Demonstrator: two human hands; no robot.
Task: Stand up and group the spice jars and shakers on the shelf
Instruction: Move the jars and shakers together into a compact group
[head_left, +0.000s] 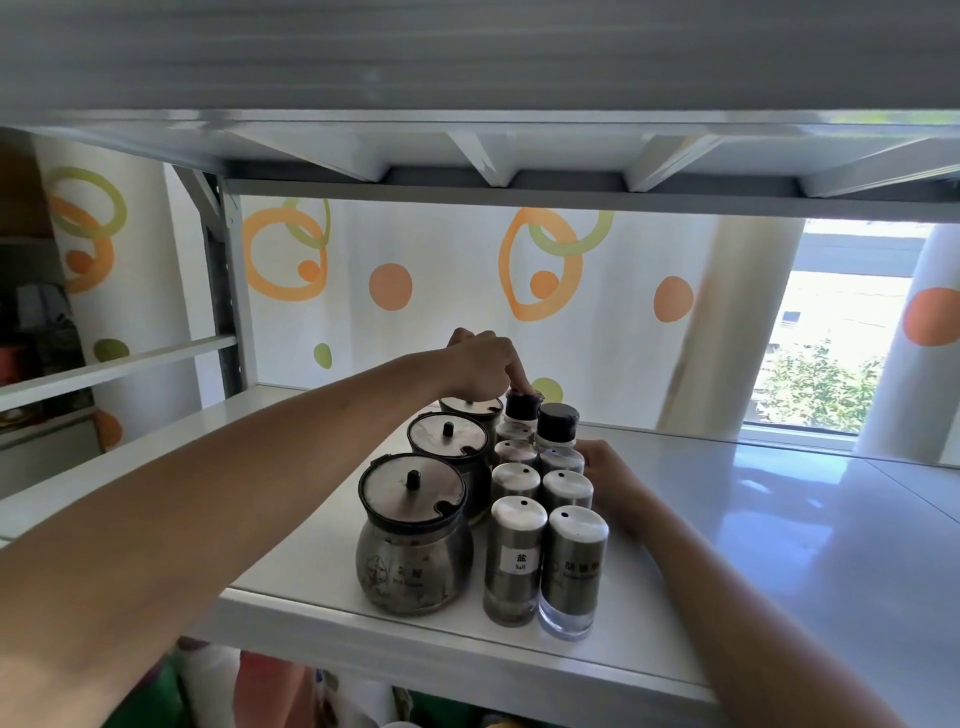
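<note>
On the white shelf (727, 545) three round steel jars with knobbed lids stand in a line; the nearest jar (413, 540) is at the front. Beside them stand two rows of steel shakers, the front pair being the salt shaker (517, 558) and another shaker (574, 566). Two black-capped bottles (557, 423) stand at the back. My left hand (480, 366) reaches over the jars and its fingertips pinch the cap of the rear black-capped bottle (521, 406). My right hand (610, 478) rests against the right side of the shaker rows, fingers hidden behind them.
The upper shelf's underside (493, 156) hangs low overhead. A curtain with orange and green circles (415, 280) backs the shelf, and a window (831, 353) shows at right. A metal upright (218, 291) stands at left. Items sit below the shelf edge.
</note>
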